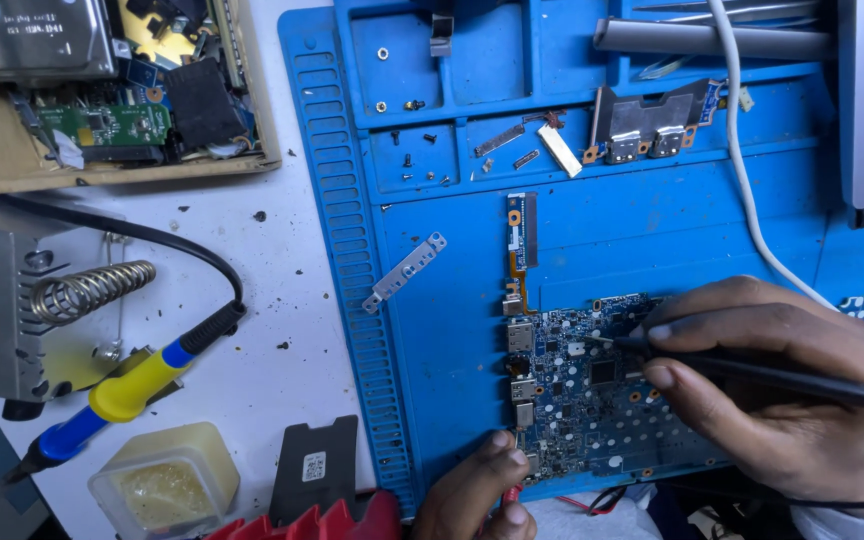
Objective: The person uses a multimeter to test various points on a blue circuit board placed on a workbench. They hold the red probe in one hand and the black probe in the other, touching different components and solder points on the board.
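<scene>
A blue circuit board (592, 400) lies on a blue repair mat (452, 330). My right hand (772, 390) grips a thin black probe (752, 370); its metal tip touches the board near a black chip. At the bottom edge my left hand (477, 495) pinches a red probe tip (512, 492) against the board's lower left corner. A narrow connector strip (521, 240) runs up from the board's top left.
A blue-and-yellow soldering iron (132, 385) lies on the white table beside its coil stand (87, 290). A flux tub (164, 485) sits bottom left. A cardboard box of parts (102, 100) is top left. Small screws, a metal bracket (404, 272) and a white cable (742, 170) lie on the mat.
</scene>
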